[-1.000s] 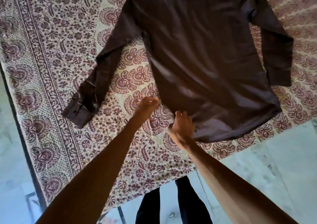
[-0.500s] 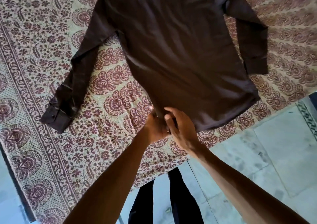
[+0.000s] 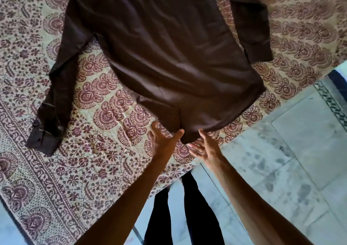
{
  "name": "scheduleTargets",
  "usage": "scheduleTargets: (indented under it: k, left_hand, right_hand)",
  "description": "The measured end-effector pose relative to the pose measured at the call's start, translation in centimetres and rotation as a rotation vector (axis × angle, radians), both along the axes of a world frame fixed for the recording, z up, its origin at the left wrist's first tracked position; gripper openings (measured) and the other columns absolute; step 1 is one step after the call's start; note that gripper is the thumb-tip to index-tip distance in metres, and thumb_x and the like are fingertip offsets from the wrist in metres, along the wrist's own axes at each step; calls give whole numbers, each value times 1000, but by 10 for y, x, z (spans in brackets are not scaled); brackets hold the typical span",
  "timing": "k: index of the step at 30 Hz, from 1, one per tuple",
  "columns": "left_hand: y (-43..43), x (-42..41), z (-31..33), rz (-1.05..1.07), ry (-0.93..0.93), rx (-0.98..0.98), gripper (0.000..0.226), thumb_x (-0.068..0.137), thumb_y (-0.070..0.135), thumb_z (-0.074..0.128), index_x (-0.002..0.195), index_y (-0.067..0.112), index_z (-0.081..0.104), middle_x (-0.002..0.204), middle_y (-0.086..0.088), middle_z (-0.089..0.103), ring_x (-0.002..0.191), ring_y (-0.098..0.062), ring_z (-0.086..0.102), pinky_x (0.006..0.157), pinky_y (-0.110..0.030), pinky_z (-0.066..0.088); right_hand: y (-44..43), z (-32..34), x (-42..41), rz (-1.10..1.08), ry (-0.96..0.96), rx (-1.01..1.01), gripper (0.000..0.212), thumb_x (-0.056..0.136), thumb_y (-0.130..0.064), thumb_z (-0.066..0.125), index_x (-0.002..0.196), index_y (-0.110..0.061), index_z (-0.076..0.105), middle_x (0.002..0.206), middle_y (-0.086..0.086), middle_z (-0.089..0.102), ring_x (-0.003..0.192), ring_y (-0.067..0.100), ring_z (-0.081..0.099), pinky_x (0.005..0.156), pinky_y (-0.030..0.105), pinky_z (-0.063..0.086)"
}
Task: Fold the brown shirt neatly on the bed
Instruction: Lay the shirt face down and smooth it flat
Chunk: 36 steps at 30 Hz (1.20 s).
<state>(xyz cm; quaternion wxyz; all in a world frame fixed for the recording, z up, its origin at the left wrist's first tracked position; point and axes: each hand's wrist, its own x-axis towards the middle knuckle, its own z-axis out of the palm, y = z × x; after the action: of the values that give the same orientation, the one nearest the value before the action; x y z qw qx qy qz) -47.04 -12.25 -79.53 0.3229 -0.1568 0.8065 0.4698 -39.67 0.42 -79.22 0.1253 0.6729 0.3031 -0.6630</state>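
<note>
While your two hands meet at the shirt's hem, neither one has a grip on the cloth. Your left hand [image 3: 162,138] is spread, fingers straight and fanned apart over the bedspread [image 3: 84,169], just beside the hem's lowest corner; its thumb tip touches the edge of the fabric there. Your right hand [image 3: 205,148] sits on the other side of that same corner, palm turned up and inward, fingers [image 3: 194,145] loosely extended and apart, the forefinger tip at the hem. Whether any finger is tucked under the cloth you cannot tell from this view. Nothing is visibly pinched or held in either hand. The brown shirt [image 3: 169,57] lies flat and spread on the bed [image 3: 28,197], hem toward the near edge where you stand, collar end running out of the top of the view. One sleeve stretches away on your left, its cuff [image 3: 43,139] flat on the patterned bedspread, well apart from the shirt's body. The other sleeve lies close along the right side seam, its cuff [image 3: 260,50] toward the bed's right edge. The hem's right corner comes near the bed's near edge, beyond which pale floor tiles [image 3: 281,160] show. Your dark trouser legs [image 3: 197,216] stand against that near edge, below your forearms.
</note>
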Motion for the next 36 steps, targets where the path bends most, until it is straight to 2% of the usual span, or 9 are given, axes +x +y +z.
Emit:
scheduleTargets:
  k: [4, 9, 14, 18, 20, 24, 28, 31, 36]
  left_hand:
    - [19, -15, 5, -409, 477, -426, 88, 66, 52, 73, 138, 24, 31, 130, -9, 41, 114, -27, 45, 91, -43, 46]
    - [44, -24, 6, -589, 248, -454, 85, 75, 21, 73, 142, 20, 21, 127, -15, 39, 110, -38, 55, 78, -47, 52]
    - [40, -31, 18, -25, 105, -244, 54, 78, -4, 51, 126, 10, 31, 98, -14, 57, 83, -36, 63, 70, -35, 52]
    - [15, -29, 19, 412, -128, 43, 52, 73, -4, 50, 121, 12, 35, 113, -21, 55, 95, -33, 64, 67, -39, 58]
    - [3, -18, 24, 455, -99, 129, 54, 66, -1, 47, 118, 11, 40, 112, -18, 59, 93, -33, 65, 59, -33, 54]
    - [-11, -5, 28, 442, -112, 160, 50, 68, -1, 45, 116, 13, 41, 112, -17, 59, 86, -31, 60, 51, -28, 48]
    - [-14, -7, 20, 461, -147, 137, 53, 61, 4, 48, 112, 15, 44, 111, -23, 62, 88, -37, 65, 53, -29, 49]
    - [-15, -6, 19, 495, -135, 132, 49, 69, -3, 48, 116, 10, 45, 113, -17, 62, 96, -36, 65, 55, -31, 51]
    - [-19, -5, 11, 554, -163, 136, 50, 66, -3, 49, 115, 9, 45, 110, -20, 62, 88, -38, 65, 55, -31, 52]
  right_hand:
    - [-4, -4, -14, -117, 14, 6, 22, 95, -28, 61, 101, -7, 59, 102, 10, 61, 97, 28, 62, 92, 45, 53]
    - [-2, -10, -22, -231, 66, -30, 36, 90, -31, 67, 117, -9, 58, 125, 13, 61, 112, 29, 56, 93, 46, 49]
    - [-1, -10, -17, -489, 233, -103, 49, 97, -55, 40, 118, -13, 56, 125, 14, 60, 112, 32, 58, 100, 54, 43]
    - [-8, -14, -6, -816, 423, -268, 64, 96, -63, 25, 122, -16, 59, 126, 12, 60, 119, 34, 52, 103, 63, 36]
    - [-11, -11, -5, -843, 496, -312, 67, 93, -67, 29, 123, -16, 62, 125, 14, 63, 120, 38, 55, 99, 64, 40]
    - [0, 5, -23, -810, 580, -275, 48, 88, -60, 56, 73, -15, 67, 72, 5, 69, 72, 22, 70, 78, 43, 58]
    - [19, 6, -38, -866, 425, -100, 49, 93, -58, 48, 113, -17, 64, 109, 8, 65, 100, 24, 64, 82, 40, 54]
    - [32, 4, -33, -952, 359, -13, 40, 97, -51, 43, 102, -16, 61, 102, 4, 61, 87, 18, 59, 70, 33, 50]
    - [39, 1, -26, -821, 339, 97, 30, 92, -44, 57, 108, -19, 66, 115, 6, 68, 102, 25, 63, 96, 44, 49]
